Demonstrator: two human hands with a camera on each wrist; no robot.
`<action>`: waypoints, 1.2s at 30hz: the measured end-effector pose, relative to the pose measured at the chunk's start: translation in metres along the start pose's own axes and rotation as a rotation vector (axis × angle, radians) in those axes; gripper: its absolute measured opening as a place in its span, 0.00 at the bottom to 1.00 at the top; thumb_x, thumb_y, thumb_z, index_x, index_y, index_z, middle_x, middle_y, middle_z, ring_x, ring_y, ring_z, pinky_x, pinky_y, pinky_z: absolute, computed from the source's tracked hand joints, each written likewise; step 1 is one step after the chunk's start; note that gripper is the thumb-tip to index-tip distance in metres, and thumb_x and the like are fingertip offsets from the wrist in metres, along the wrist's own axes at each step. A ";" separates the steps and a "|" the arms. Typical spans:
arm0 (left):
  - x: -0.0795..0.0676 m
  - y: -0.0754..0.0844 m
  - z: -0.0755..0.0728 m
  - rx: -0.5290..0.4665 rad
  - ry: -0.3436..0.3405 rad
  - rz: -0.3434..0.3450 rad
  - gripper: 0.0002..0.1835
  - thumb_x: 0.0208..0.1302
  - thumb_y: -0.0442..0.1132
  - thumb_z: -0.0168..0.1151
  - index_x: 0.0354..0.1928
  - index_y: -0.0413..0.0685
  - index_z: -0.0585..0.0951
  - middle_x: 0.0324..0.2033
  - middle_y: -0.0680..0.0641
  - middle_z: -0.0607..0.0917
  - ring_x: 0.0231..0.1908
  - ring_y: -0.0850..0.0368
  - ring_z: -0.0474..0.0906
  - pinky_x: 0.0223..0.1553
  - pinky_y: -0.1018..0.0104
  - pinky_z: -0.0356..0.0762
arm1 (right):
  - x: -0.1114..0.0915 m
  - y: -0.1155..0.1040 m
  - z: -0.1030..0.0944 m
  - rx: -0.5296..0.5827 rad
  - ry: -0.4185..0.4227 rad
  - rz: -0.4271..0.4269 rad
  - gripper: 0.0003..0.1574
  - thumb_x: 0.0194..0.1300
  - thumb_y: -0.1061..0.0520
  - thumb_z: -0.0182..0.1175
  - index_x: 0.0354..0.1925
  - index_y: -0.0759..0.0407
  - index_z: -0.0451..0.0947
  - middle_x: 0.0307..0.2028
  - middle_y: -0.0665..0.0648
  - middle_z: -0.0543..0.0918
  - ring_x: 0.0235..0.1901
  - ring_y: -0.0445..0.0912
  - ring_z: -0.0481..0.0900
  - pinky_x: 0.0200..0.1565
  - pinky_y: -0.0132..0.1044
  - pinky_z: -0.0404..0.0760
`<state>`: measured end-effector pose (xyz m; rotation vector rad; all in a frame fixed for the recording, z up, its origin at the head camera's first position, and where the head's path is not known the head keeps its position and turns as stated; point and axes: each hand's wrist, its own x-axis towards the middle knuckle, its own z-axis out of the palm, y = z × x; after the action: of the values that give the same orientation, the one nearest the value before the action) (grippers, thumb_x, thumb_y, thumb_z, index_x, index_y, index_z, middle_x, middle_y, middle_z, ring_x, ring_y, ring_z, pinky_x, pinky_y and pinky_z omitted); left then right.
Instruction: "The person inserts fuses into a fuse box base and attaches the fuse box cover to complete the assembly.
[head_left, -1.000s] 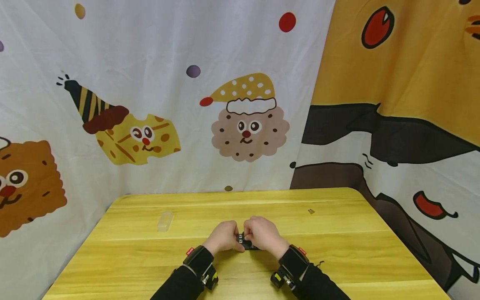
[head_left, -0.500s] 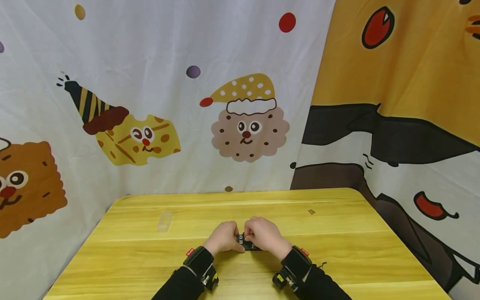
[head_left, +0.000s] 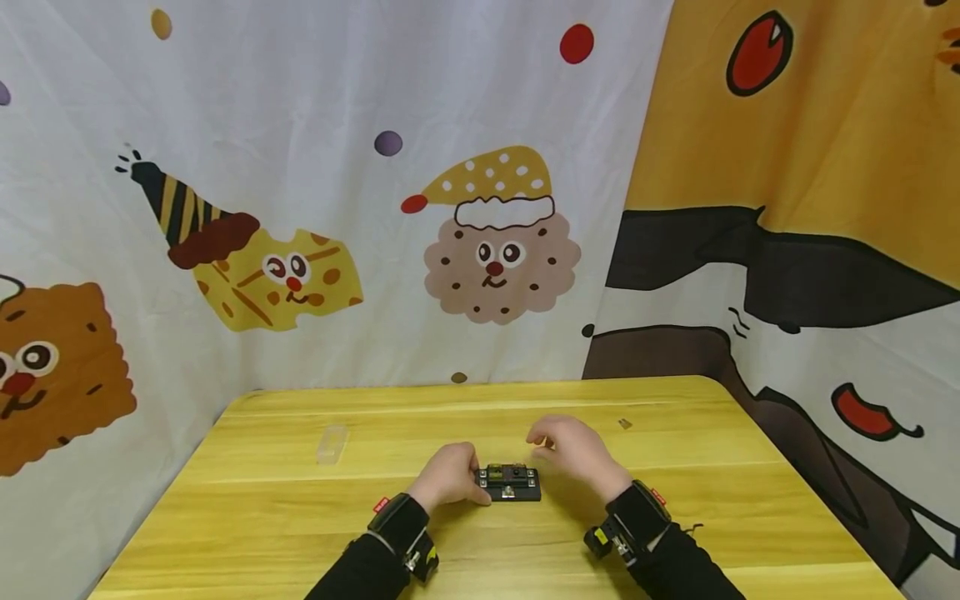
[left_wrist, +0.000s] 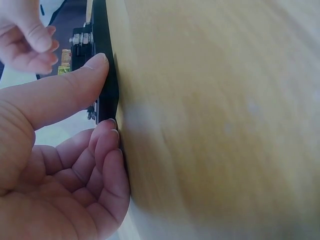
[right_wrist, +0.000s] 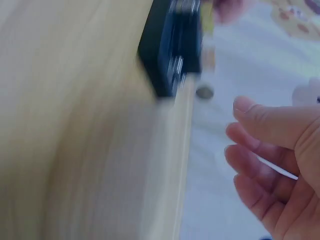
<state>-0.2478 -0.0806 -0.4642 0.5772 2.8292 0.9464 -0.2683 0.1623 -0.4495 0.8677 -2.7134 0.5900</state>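
A black fuse block with metal bolt terminals lies on the table in front of me. A yellow blade fuse and an orange blade fuse stand up from it in the left wrist view. My left hand grips the block's left end, thumb along its near edge and fingers at the end. To the right of the block and slightly beyond it hovers my right hand, apart from it. Nothing shows between its loosely bent fingers in the right wrist view.
On the left part of the wooden table is a small clear plastic box. A tiny brownish piece lies at the far right, too small to identify. Patterned cloth hangs behind the table.
My right hand has let go of the top of the fuse block and moved right, uncovering it. The left hand keeps its hold in the same spot.
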 end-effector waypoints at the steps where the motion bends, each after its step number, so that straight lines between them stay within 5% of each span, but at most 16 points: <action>1: 0.000 0.000 0.000 0.000 0.000 -0.001 0.25 0.39 0.40 0.84 0.31 0.43 0.74 0.22 0.51 0.73 0.24 0.57 0.67 0.30 0.63 0.67 | -0.002 0.006 -0.002 -0.023 0.006 -0.005 0.11 0.57 0.61 0.72 0.40 0.54 0.85 0.36 0.50 0.85 0.34 0.44 0.80 0.36 0.37 0.78; 13: -0.001 0.000 0.000 0.007 -0.002 0.001 0.25 0.40 0.40 0.84 0.31 0.43 0.74 0.22 0.51 0.73 0.24 0.57 0.67 0.31 0.63 0.67 | -0.022 0.074 -0.031 -0.226 0.044 -0.036 0.17 0.52 0.63 0.75 0.43 0.57 0.86 0.40 0.54 0.86 0.41 0.51 0.83 0.43 0.46 0.81; 24: -0.001 -0.001 0.000 0.004 -0.004 -0.001 0.25 0.40 0.40 0.84 0.31 0.43 0.74 0.22 0.51 0.73 0.24 0.57 0.67 0.31 0.63 0.67 | -0.034 0.103 -0.047 -0.326 0.075 0.024 0.15 0.50 0.67 0.74 0.39 0.60 0.86 0.38 0.57 0.86 0.41 0.56 0.83 0.44 0.50 0.80; 36: -0.002 0.000 -0.001 0.004 -0.007 -0.004 0.24 0.41 0.40 0.84 0.31 0.43 0.74 0.22 0.52 0.73 0.23 0.58 0.67 0.31 0.63 0.67 | -0.038 0.131 -0.044 -0.415 0.064 0.043 0.08 0.52 0.63 0.75 0.32 0.57 0.85 0.30 0.53 0.84 0.33 0.52 0.80 0.37 0.47 0.80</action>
<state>-0.2467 -0.0820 -0.4632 0.5737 2.8256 0.9364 -0.3114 0.2985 -0.4626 0.6695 -2.6560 0.0501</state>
